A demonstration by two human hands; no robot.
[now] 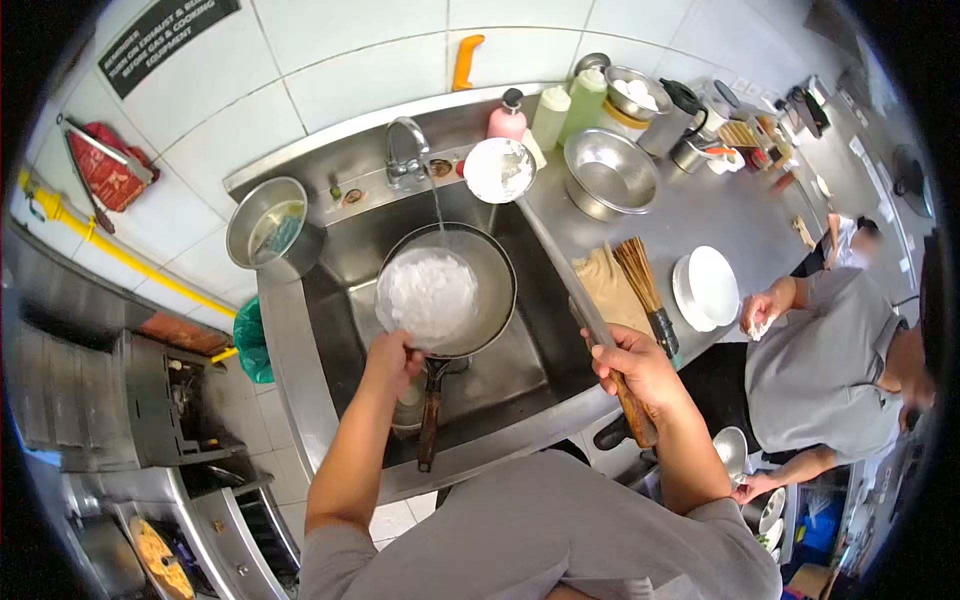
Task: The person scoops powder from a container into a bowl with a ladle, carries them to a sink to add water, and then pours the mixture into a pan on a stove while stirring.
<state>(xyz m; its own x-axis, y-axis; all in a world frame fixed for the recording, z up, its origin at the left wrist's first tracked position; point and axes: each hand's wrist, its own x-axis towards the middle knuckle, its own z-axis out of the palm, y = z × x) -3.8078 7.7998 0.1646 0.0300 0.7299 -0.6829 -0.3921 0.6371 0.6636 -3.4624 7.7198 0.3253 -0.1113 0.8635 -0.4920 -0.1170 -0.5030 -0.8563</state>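
My left hand [392, 362] is closed on the near rim of a round, pale bowl or strainer [430, 295] heaped with white stuff I cannot name. It is over a round pan [507, 300] with a wooden handle, in the sink [540, 395]. Water runs from the faucet [408, 150] down to the pan's far side. My right hand [635, 368] is wrapped round the wooden grip of a long-handled ladle [562, 258]. The ladle's round head, coated with white inside, is near the sink's back edge.
A metal pot [268, 225] stands left of the sink. Right of it are a metal bowl [612, 175], squeeze bottles [550, 118], a bamboo brush [640, 280], a cloth [605, 285] and white bowls [708, 288]. A co-worker in grey [830, 350] stands close on the right.
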